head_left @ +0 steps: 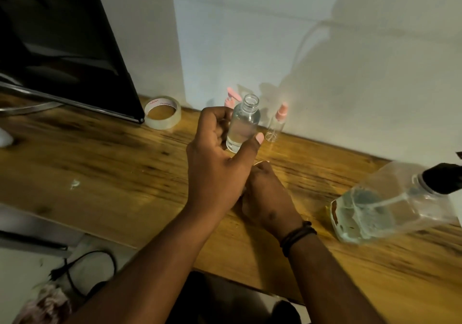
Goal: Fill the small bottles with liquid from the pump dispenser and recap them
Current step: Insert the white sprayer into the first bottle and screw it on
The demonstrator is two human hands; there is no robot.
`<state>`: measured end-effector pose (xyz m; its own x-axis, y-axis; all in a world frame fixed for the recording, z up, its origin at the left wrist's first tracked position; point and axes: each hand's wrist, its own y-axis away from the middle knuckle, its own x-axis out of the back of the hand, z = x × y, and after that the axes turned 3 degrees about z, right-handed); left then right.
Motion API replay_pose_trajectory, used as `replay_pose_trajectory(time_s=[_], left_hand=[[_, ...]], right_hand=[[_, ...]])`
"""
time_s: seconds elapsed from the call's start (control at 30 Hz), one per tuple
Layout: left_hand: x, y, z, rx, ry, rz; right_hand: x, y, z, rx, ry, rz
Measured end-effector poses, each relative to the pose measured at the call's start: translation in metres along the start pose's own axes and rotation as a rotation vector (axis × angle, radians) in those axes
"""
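Observation:
My left hand (220,153) grips a small clear bottle (243,123) above the wooden table, tilted a little to the right. Its neck is uncapped and there is clear liquid inside. My right hand (265,191) sits just below and behind the left one, with its fingers curled and mostly hidden; a thin pale tip shows at its fingertips. A second small clear bottle (275,128) with a pink pump cap stands by the wall. Behind the held bottle is another pink cap (231,98). The large clear pump dispenser (390,203) with a black top stands at the right, partly filled.
A roll of clear tape (162,112) lies near the wall at the left. A dark monitor (62,48) fills the upper left. The wooden table (112,153) ends near me, and a black cable (82,273) lies on the floor below.

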<state>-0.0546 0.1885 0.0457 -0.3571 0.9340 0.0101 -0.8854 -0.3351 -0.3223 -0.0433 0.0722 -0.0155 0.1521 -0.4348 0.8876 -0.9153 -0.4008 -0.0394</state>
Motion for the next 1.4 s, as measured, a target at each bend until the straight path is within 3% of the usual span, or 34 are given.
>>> replay_pose_trajectory(time_s=[0.2, 0.37, 0.6, 0.83, 1.03, 1.4], left_hand=[[0.002, -0.001, -0.004, 0.018, -0.011, -0.020], [0.001, 0.000, -0.008, 0.004, -0.027, -0.025], [-0.013, 0.008, 0.003, -0.015, -0.017, -0.063], [-0.005, 0.018, 0.058, -0.106, -0.064, -0.157], [0.016, 0.012, 0.131, -0.208, -0.036, -0.127], [0.023, 0.016, 0.253, -0.393, -0.047, -0.178]], right_hand=[[0.001, 0.001, 0.000, -0.012, 0.032, -0.009], [-0.006, 0.000, 0.014, -0.013, 0.054, 0.087], [0.005, 0.002, 0.020, -0.153, -0.246, 0.500], [0.089, 0.025, -0.021, -0.280, -0.773, 0.836], [0.205, 0.052, -0.081, -0.125, -1.278, 0.914], [0.365, 0.115, -0.182, 0.283, -1.225, 1.074]])
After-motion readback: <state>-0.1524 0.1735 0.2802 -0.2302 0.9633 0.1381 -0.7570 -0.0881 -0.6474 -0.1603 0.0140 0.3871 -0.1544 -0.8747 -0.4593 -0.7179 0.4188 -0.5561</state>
